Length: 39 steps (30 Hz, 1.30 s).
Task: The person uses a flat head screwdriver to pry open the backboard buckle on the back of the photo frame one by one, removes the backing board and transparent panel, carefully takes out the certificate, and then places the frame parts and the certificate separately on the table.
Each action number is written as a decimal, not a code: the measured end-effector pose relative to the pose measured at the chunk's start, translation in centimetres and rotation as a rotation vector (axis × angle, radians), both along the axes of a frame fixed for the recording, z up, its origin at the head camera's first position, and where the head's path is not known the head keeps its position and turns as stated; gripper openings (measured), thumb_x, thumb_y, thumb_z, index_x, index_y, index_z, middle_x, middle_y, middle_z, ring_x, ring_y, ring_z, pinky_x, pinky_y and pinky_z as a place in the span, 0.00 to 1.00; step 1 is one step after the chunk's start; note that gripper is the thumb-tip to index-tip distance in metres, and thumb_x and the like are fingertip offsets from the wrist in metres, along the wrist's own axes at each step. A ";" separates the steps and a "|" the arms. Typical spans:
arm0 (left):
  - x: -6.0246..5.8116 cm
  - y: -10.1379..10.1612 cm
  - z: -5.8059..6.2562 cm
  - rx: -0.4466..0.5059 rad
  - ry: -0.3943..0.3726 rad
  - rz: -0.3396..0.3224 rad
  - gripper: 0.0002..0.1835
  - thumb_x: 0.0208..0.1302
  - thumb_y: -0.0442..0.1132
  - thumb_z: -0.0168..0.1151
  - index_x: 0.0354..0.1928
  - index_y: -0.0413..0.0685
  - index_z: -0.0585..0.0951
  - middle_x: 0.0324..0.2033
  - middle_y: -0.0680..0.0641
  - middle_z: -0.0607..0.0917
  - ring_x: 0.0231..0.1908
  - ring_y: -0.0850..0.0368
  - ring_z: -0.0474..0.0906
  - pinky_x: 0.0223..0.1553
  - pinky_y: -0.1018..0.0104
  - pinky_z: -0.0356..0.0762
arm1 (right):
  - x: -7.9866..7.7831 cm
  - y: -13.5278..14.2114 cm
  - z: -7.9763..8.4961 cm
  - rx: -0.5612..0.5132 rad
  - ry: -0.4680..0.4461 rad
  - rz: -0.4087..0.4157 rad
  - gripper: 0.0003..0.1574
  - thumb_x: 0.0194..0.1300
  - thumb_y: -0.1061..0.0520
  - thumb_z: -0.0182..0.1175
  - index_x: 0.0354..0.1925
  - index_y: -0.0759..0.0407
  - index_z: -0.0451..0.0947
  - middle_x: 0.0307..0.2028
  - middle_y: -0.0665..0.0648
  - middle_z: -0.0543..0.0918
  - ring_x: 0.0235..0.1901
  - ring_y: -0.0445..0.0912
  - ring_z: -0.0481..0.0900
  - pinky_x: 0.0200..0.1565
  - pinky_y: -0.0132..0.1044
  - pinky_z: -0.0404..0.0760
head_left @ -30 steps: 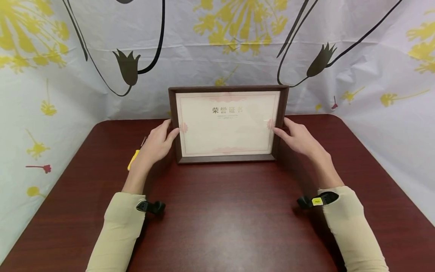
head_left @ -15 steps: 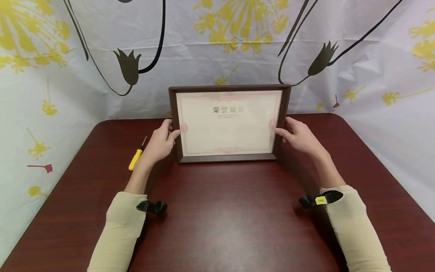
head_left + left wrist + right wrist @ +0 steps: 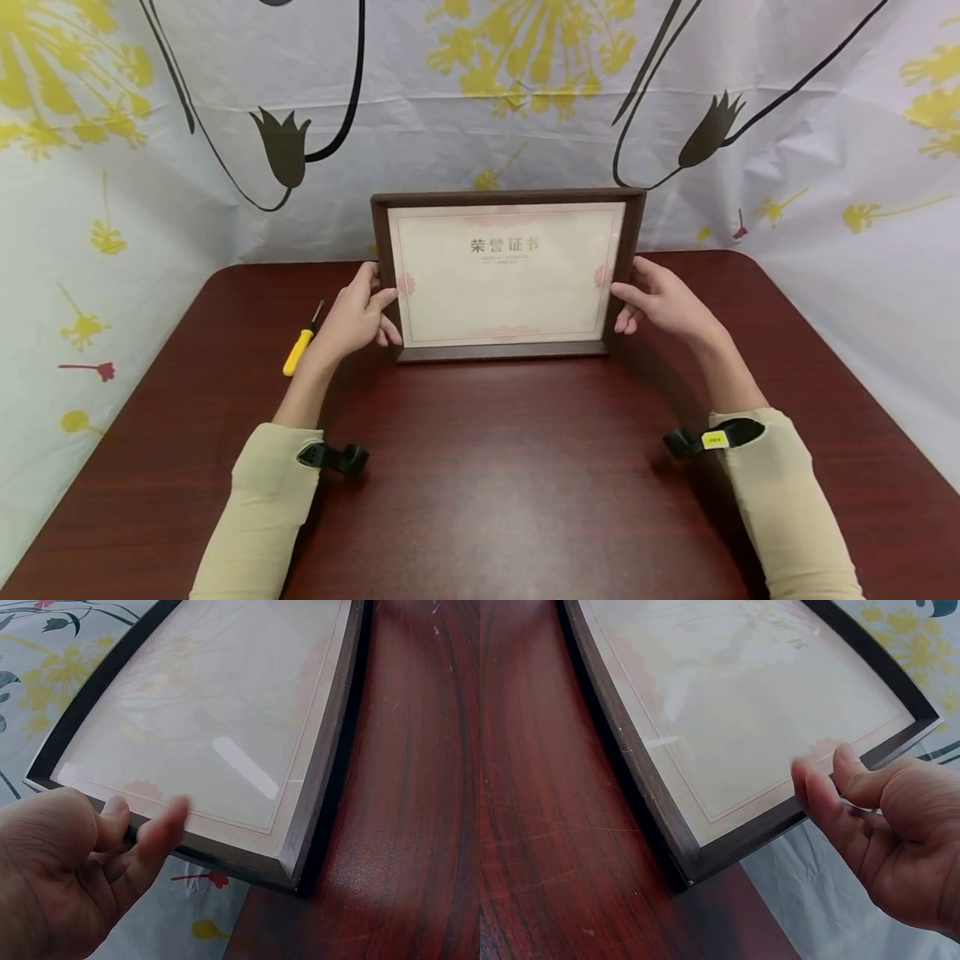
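A dark brown picture frame [image 3: 498, 352] stands on its long lower edge near the back of the table. Behind its glass is a cream certificate [image 3: 502, 300] with a pink border and Chinese characters across the top. My left hand [image 3: 352, 317] grips the left side, thumb at the front edge, some fingers hidden behind. On the opposite side my right hand [image 3: 663, 304] holds the frame likewise. Lower fingers of both hands show in front of the sides; in the wrist views a finger of the left hand [image 3: 67, 855] and of the right hand [image 3: 900, 832] is blurred.
A screwdriver [image 3: 298, 352] with a yellow handle lies on the table left of the frame, beside my left forearm. The dark red wooden table [image 3: 495, 467] meets a white patterned curtain [image 3: 442, 150] behind the frame and at both sides.
The frame's top has shifted slightly and its right edge lies a little further right. Lower fingers of both hands have come out in front of its sides. The screwdriver shows more fully.
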State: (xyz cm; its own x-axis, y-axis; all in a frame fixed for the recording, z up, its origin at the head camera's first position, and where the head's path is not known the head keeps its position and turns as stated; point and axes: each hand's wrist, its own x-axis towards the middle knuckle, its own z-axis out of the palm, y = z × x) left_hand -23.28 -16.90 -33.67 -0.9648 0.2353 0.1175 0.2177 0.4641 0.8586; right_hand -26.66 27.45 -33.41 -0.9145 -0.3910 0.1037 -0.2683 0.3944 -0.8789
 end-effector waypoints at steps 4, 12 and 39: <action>0.1 -0.1 -0.1 0.059 0.003 -0.034 0.27 0.81 0.40 0.45 0.73 0.35 0.54 0.68 0.27 0.66 0.27 0.47 0.88 0.31 0.57 0.85 | 0.0 0.4 -0.2 -0.102 -0.018 0.035 0.24 0.79 0.61 0.51 0.67 0.69 0.60 0.49 0.63 0.80 0.26 0.53 0.87 0.30 0.44 0.86; 0.1 -0.7 -0.2 0.197 -0.049 -0.025 0.37 0.82 0.52 0.38 0.79 0.38 0.41 0.66 0.26 0.68 0.25 0.55 0.87 0.35 0.57 0.85 | -0.3 1.0 -0.8 -0.224 -0.034 0.040 0.21 0.81 0.56 0.47 0.63 0.67 0.63 0.39 0.67 0.80 0.31 0.49 0.88 0.36 0.39 0.86; 0.1 0.0 -0.1 0.274 -0.061 0.057 0.38 0.79 0.61 0.30 0.79 0.43 0.53 0.70 0.32 0.66 0.20 0.59 0.84 0.30 0.61 0.84 | 0.5 -0.8 0.7 -0.537 -0.305 -0.194 0.31 0.73 0.38 0.53 0.51 0.63 0.83 0.45 0.55 0.88 0.31 0.50 0.88 0.35 0.35 0.84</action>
State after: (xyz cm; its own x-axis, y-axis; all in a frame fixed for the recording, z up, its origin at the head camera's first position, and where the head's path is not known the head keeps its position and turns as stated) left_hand -23.15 -16.94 -33.82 -0.9827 0.1483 0.1107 0.1422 0.2227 0.9645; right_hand -26.12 26.63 -32.71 -0.9828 -0.1812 -0.0367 0.0565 -0.1054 -0.9928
